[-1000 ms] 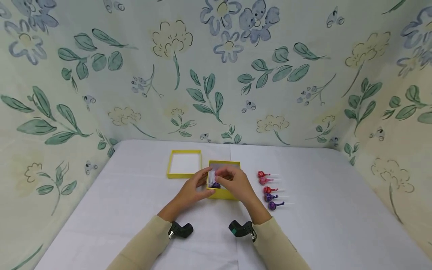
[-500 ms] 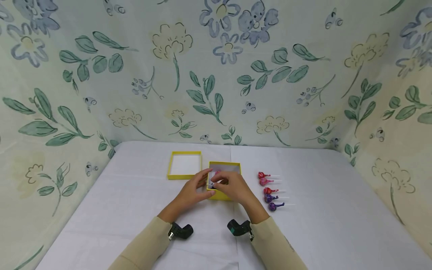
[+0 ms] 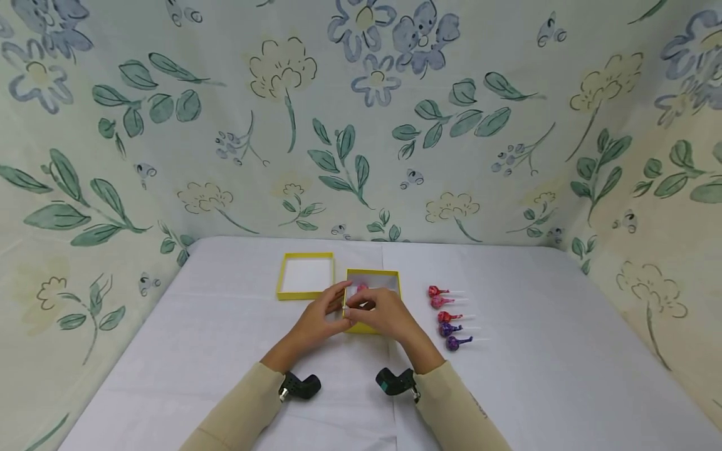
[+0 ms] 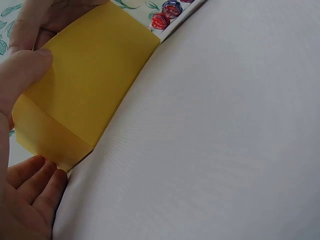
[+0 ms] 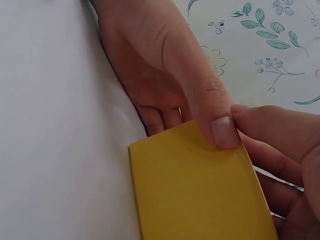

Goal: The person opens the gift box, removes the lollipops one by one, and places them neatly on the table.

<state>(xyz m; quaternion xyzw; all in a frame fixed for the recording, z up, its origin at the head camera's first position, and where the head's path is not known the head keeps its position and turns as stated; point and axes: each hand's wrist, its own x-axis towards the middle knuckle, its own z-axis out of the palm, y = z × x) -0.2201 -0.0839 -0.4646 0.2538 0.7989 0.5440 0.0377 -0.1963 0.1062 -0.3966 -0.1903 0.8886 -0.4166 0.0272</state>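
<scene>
A yellow box stands uncovered on the table. My left hand grips its near left corner, thumb on the front wall and fingers along the left side; the left wrist view shows the thumb against the yellow wall. Over the box's near left rim, my right hand pinches what looks like a lollipop's white stick, mostly hidden by the fingers. A pink lollipop lies inside, behind that hand. In the right wrist view the right thumb meets the left thumb at the rim.
A yellow box lid lies left of the box. To the right, several lollipops lie in a column: a red lollipop farthest, a purple lollipop nearest. A floral cloth hangs behind the white table.
My right hand has moved from inside the box toward its near left rim, leaving the pink lollipop inside. The left hand keeps its grip on the box. The row of lollipops is unchanged.
</scene>
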